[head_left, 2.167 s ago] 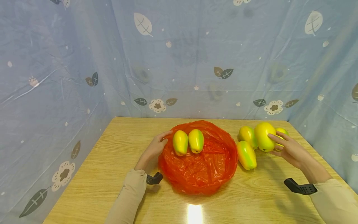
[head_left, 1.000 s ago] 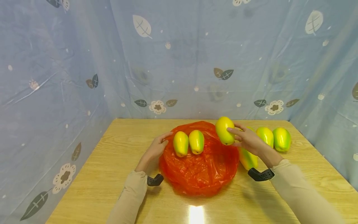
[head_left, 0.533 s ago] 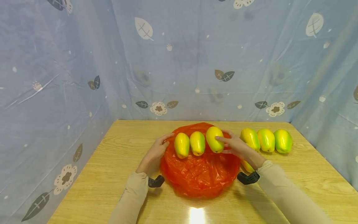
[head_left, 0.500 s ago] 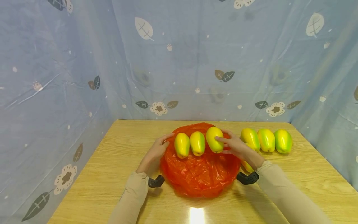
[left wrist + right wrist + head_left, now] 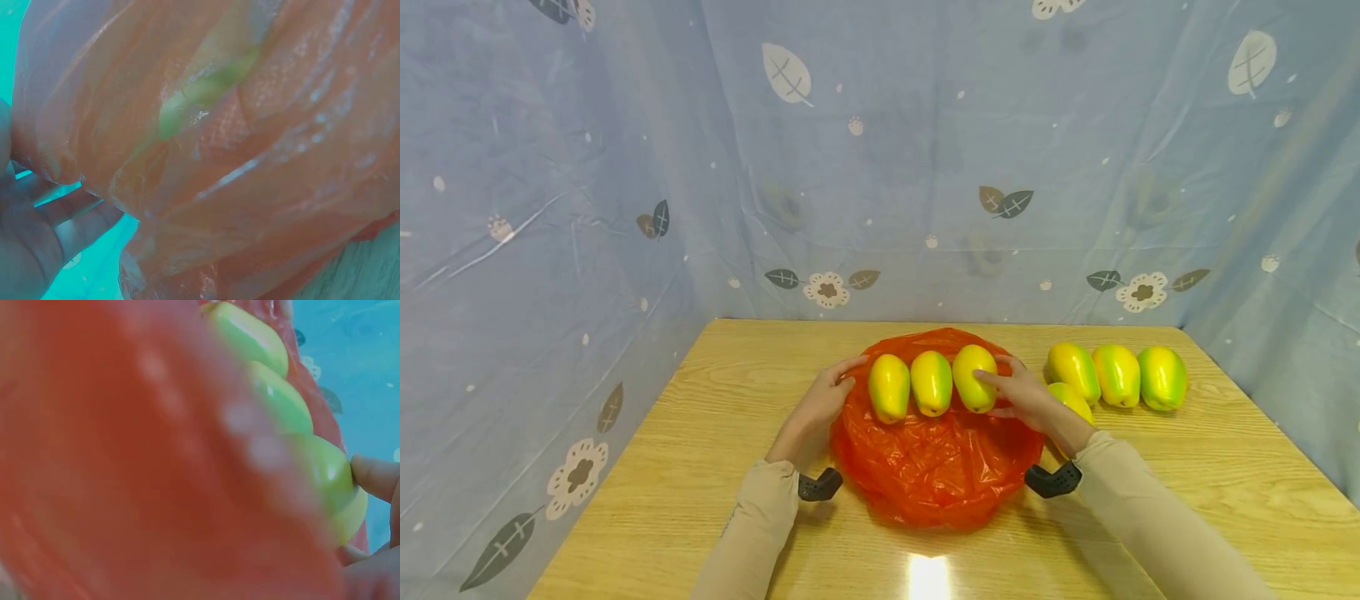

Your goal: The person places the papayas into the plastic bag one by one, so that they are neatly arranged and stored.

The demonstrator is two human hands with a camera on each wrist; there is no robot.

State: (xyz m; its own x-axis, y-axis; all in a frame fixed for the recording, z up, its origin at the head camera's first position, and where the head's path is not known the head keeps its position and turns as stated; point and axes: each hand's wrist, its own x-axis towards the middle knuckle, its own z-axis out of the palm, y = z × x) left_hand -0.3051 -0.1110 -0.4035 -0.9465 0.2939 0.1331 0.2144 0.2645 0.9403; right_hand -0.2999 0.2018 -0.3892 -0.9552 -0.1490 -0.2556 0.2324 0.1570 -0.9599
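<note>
My right hand (image 5: 1030, 398) pinches a smooth, shiny, yellow-and-green oblong fruit (image 5: 975, 379) by its right side, thumb and fingers apart around it. The fruit is within the open mouth of a thin, see-through red plastic bag (image 5: 940, 475); I cannot tell whether it rests on the plastic. Just left of that fruit, two more lie in the bag in a row: a middle fruit (image 5: 932, 383), then a leftmost fruit (image 5: 889, 389). My left hand (image 5: 820, 404) is at the bag's left side, its fingers fairly straight and touching the plastic, the thumb set away from them.

To the right of my right hand, three similar fruits (image 5: 1117, 377) sit side by side on the pale wooden table (image 5: 1217, 467). A fourth loose fruit (image 5: 1070, 402) lies nearer, partly hidden behind my right wrist. Beyond both hands hangs a light-blue cloth printed with leaves and flowers (image 5: 880, 167).
</note>
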